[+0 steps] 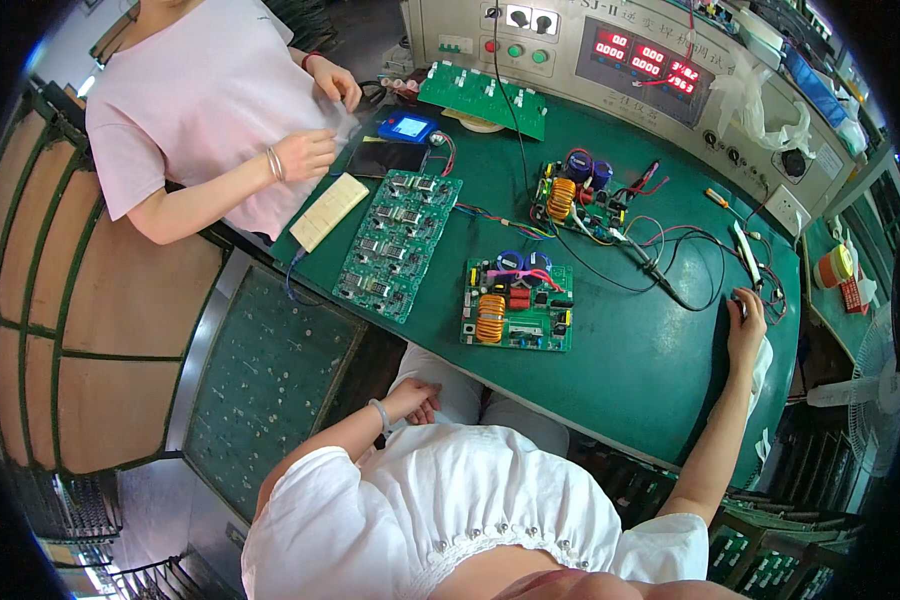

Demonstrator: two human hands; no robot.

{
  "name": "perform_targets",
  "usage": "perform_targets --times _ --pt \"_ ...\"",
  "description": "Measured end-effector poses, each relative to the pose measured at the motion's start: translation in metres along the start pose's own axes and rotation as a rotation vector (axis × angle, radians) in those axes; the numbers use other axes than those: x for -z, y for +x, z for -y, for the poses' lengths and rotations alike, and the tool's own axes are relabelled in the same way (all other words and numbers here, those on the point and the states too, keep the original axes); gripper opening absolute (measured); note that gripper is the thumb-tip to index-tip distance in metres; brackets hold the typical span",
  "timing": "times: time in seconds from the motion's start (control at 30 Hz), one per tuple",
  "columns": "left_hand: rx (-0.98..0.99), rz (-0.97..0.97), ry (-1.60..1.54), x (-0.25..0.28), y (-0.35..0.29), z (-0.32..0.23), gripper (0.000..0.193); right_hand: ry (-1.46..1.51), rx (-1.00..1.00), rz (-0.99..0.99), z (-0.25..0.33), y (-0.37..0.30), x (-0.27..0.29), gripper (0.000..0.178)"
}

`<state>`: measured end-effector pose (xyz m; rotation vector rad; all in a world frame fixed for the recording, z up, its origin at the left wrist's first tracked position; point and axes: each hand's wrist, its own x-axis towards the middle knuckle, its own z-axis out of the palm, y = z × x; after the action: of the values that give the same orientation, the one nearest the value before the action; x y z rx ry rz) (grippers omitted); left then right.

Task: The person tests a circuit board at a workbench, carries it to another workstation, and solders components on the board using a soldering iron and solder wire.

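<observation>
My left hand [413,402] rests on my lap below the table edge, its fingers curled in with nothing visible in them. Out at the right side of the table, my right hand [746,325] lies with bent fingers closed together; what they hold, if anything, I cannot make out. Just beyond its fingertips are a white pen-like tool [745,250] and a tangle of thin cables [775,290]. In front of me lies a green circuit board [521,328] with an orange coil and blue capacitors. A similar board [590,205] sits farther back, wires around it.
A co-worker's hands [310,155] are at the back left, near a blue meter [407,126]. A long multi-section board [395,245] and a cream block [328,213] lie at left. Behind stand a green panel [485,100] and a test bench [570,75] with red displays. A fan [875,390] is at right.
</observation>
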<state>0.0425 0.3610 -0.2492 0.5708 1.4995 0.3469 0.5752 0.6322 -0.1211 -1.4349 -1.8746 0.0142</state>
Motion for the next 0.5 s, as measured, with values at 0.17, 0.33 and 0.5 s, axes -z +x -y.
perform_targets --times 0.17,0.33,0.5 --pt "-0.002 -0.001 -0.008 -0.0007 -0.0022 -0.0020 0.048 -0.008 -0.011 -0.007 -0.0016 -0.0004 -0.0002 0.024" --pt "0.011 0.000 -0.015 -0.0002 0.0014 0.0012 0.048 0.001 -0.024 -0.005 -0.0039 -0.0005 -0.0002 0.025" --pt "0.002 -0.008 -0.004 -0.0005 0.0010 0.0006 0.047 0.006 -0.033 0.015 -0.0072 -0.0015 -0.0004 0.026"
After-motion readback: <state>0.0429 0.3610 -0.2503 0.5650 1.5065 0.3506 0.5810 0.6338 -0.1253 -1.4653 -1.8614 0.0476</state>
